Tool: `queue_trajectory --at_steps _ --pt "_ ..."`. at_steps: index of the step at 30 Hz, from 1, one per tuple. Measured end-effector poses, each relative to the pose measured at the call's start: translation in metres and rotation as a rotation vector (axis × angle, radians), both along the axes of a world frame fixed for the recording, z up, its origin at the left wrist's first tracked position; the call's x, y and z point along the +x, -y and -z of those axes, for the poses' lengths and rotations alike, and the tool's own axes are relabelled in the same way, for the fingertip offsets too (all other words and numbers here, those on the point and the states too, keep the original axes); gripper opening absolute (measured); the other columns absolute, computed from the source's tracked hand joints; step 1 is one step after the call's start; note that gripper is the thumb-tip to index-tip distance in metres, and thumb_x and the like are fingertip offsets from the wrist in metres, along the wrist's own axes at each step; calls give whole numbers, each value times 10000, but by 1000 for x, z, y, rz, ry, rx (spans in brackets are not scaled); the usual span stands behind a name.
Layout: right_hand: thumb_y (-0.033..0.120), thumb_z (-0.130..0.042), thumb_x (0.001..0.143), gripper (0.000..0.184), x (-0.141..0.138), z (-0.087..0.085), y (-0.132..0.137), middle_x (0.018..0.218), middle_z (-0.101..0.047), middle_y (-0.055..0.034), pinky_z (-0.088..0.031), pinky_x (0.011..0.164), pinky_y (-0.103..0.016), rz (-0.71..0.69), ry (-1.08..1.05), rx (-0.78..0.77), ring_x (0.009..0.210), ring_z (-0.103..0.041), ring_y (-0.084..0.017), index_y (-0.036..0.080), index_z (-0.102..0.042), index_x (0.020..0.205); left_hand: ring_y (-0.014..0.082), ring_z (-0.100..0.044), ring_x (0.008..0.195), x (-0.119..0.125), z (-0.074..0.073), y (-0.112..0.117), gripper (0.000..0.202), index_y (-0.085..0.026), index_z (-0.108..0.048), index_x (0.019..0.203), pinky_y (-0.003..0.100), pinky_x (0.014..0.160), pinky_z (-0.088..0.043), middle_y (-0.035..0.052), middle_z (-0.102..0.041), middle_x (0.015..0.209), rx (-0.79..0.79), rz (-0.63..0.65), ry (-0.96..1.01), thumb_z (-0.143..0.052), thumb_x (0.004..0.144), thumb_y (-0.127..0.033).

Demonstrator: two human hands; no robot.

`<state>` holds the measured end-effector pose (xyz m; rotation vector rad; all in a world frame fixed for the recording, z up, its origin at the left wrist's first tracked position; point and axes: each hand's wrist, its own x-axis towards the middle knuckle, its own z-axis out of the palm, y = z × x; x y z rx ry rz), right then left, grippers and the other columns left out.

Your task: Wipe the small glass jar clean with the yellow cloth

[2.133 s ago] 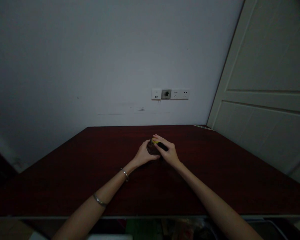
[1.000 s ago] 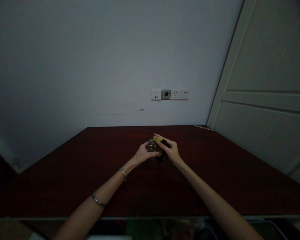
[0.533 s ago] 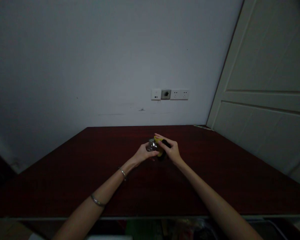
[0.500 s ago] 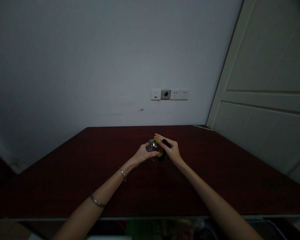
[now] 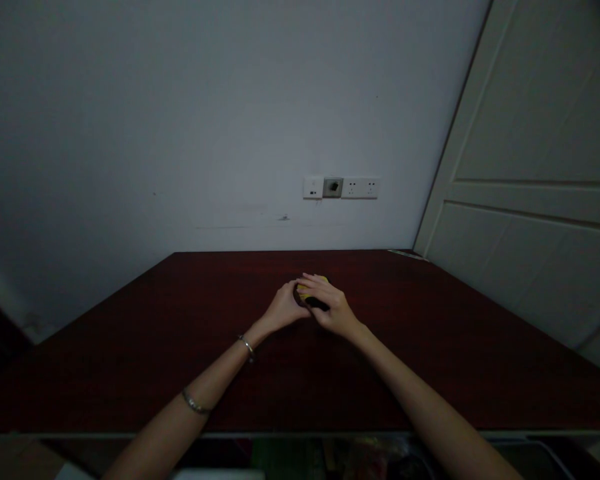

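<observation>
My two hands meet in the middle of a dark red table [image 5: 170,327]. My left hand [image 5: 284,311], with bracelets on the wrist and forearm, is curled around a small thing that my right hand hides from view. My right hand [image 5: 331,308] lies over the same spot with its fingers pressed down on a yellow and black object [image 5: 307,295]. Only a sliver of yellow and a dark strip of that object show between the fingers. Both hands rest low, at the tabletop.
A white wall stands behind the table, with a row of sockets [image 5: 341,188] above its far edge. A pale panelled door [image 5: 535,200] closes off the right side. Dim clutter shows below the table's near edge [image 5: 300,460].
A second ago my hands were raised a little, the left showing a small shiny glass object and the right a yellow and black one. They have dropped to the table and closed together.
</observation>
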<state>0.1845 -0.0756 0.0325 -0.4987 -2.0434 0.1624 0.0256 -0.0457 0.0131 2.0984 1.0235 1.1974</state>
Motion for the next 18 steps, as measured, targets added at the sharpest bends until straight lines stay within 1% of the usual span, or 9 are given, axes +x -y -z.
queue_trajectory --at_steps 2,5,7,9,12,14,16,18 --pt "95 -532 722 428 -1 0 -2 1219 -586 -34 -335 1031 -508 34 -67 -30 1207 -473 -243 271 -615 1104 225 -599 915 0 0 2 591 -147 -556 1110 314 789 -466 92 -632 1056 -3 5 -6 -746 559 -249" --pt "141 -528 775 343 -3 -2 -2 1192 -605 -44 -386 1003 -467 82 -166 -97 1163 -515 -233 268 -634 1076 231 -588 924 1 -1 3 610 -136 -558 1110 333 818 -453 100 -627 1055 4 -35 -24 -753 541 -240" --pt "155 -515 796 316 -3 -3 -2 1177 -614 -54 -413 985 -444 98 -201 -108 1141 -534 -224 257 -640 1067 235 -584 928 1 -1 3 646 -141 -553 1122 340 830 -447 99 -622 1067 7 -53 -31 -765 521 -247" --pt "131 -515 778 340 -1 -2 -2 1189 -606 -59 -400 996 -448 74 -158 -52 1159 -519 -225 243 -636 1075 233 -590 912 1 -1 2 639 -146 -558 1113 335 817 -452 92 -628 1056 -9 -44 -29 -766 518 -246" --pt "77 -526 712 433 2 0 -1 1232 -576 -54 -340 1033 -485 -10 19 64 1224 -453 -238 234 -616 1105 234 -601 904 2 -1 1 560 -153 -584 1072 325 804 -454 86 -641 1035 -32 -20 -33 -749 542 -229" --pt "68 -530 690 468 3 1 0 1243 -567 -45 -320 1038 -507 -44 95 88 1235 -439 -246 244 -607 1117 236 -600 918 3 -2 1 523 -156 -597 1050 325 814 -451 87 -639 1041 -18 -8 -52 -744 556 -240" --pt "85 -535 700 456 2 0 1 1233 -575 -38 -323 1030 -519 -43 74 67 1223 -452 -251 260 -607 1115 229 -597 920 3 -4 4 535 -159 -587 1068 326 820 -453 83 -635 1048 -8 14 -57 -743 565 -257" --pt "127 -543 734 392 1 -2 1 1207 -595 -38 -344 1018 -508 -15 -35 1 1195 -482 -249 269 -621 1092 223 -594 912 2 -5 7 582 -158 -562 1104 335 824 -456 80 -632 1047 -16 31 -45 -747 563 -262"
